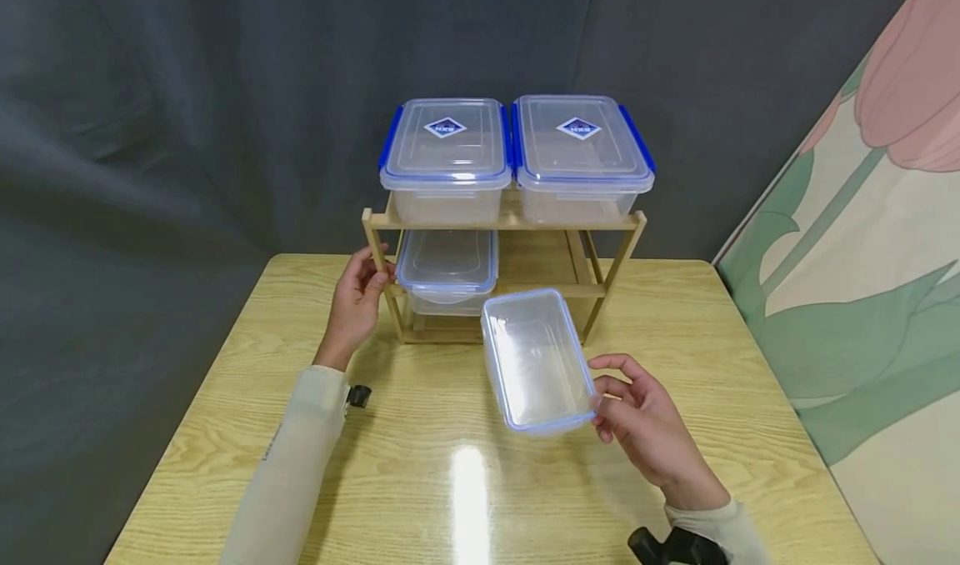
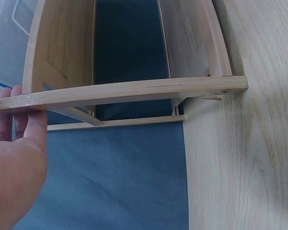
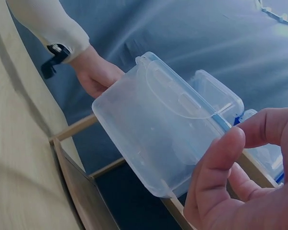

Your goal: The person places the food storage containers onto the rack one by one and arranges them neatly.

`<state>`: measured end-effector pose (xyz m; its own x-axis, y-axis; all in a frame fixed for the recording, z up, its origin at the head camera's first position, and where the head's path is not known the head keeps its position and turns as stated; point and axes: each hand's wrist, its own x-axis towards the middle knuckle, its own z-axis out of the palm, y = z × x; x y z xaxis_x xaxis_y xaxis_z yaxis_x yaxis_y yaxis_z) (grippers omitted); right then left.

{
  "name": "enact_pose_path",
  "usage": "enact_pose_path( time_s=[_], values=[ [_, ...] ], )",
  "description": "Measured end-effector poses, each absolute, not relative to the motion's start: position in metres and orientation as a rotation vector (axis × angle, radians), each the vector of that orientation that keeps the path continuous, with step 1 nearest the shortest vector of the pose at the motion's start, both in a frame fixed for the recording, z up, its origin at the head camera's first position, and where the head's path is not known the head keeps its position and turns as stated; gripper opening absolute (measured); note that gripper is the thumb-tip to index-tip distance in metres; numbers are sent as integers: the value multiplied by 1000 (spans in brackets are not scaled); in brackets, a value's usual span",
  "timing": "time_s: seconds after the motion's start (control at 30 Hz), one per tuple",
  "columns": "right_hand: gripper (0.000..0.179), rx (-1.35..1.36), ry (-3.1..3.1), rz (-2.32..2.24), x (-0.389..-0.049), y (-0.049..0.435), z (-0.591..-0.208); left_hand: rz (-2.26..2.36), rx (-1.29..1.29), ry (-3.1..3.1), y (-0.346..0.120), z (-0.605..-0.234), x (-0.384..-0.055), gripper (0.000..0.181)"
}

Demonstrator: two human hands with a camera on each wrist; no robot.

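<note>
A two-tier wooden rack (image 1: 551,257) stands at the back of the table. Its left side is gripped by my left hand (image 1: 356,302), whose fingers curl round a slat of the frame (image 2: 120,93) in the left wrist view. My right hand (image 1: 645,423) pinches the right edge of a clear plastic food container (image 1: 536,361) with a pale blue-rimmed lid. This container hangs tilted above the table, in front of the rack's right half. From the right wrist view, its translucent underside (image 3: 144,124) shows, with thumb and fingers (image 3: 235,143) at its edge.
Two larger lidded containers, a left one (image 1: 448,148) and a right one (image 1: 581,155), with dark blue clips, sit side by side on the top tier. Another lidded container (image 1: 447,258) occupies the lower tier's left. Behind hangs a dark curtain (image 1: 480,32); a floral cloth (image 1: 885,298) borders the right.
</note>
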<state>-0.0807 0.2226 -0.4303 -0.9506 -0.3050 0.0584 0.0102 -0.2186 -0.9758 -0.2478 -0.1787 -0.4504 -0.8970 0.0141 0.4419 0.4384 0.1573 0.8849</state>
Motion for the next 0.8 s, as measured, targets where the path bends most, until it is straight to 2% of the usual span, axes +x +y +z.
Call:
enact_pose_path(
  time_s=[0.4, 0.8],
  values=[
    [38, -225, 1846, -2363, -99, 233, -422, -1780, -439, -2107, -179, -453, -251, 39],
    [34, -208, 1782, -2463, -120, 239, -412, -1782, -447, -2087, -178, -452, -251, 39]
  ],
)
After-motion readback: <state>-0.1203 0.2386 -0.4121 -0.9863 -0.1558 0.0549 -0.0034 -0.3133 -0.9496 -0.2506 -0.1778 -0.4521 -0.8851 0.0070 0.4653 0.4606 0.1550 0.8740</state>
